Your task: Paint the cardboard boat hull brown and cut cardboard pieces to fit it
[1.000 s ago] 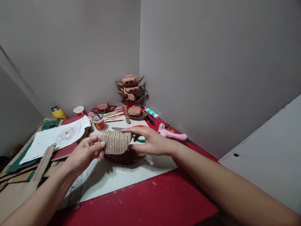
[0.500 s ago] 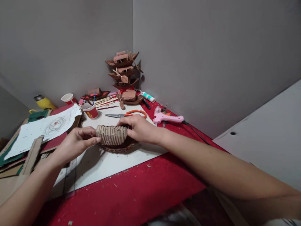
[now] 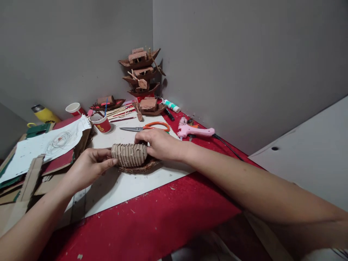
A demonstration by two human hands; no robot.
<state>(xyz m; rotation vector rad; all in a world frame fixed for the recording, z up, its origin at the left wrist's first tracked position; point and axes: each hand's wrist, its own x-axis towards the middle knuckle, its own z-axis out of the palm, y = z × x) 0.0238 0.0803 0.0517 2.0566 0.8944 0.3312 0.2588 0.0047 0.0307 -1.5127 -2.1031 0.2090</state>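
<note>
A curved piece of corrugated cardboard [image 3: 129, 155], ridges outward, sits arched over a brown model boat hull [image 3: 138, 169] on the white board [image 3: 116, 190]. My left hand [image 3: 92, 165] pinches the cardboard's left end, thumb in front and fingers behind. At its right end, my right hand [image 3: 159, 145] grips the edge with bent fingers; some fingertips are hidden behind the piece. Just beyond my right hand lie orange-handled scissors [image 3: 145, 127].
A pink glue gun [image 3: 195, 131] with a black cord lies at right. Behind stand stacked model boats [image 3: 141, 72], a red paper cup [image 3: 102, 125] with a brush, and thin wooden sticks [image 3: 122, 111]. Cardboard scraps [image 3: 32, 177] and a sketched sheet [image 3: 49, 141] lie at left.
The camera view has tipped slightly, so background things sit a little higher. Both hands keep their hold on the cardboard piece, which stays nearly in place over the hull.
</note>
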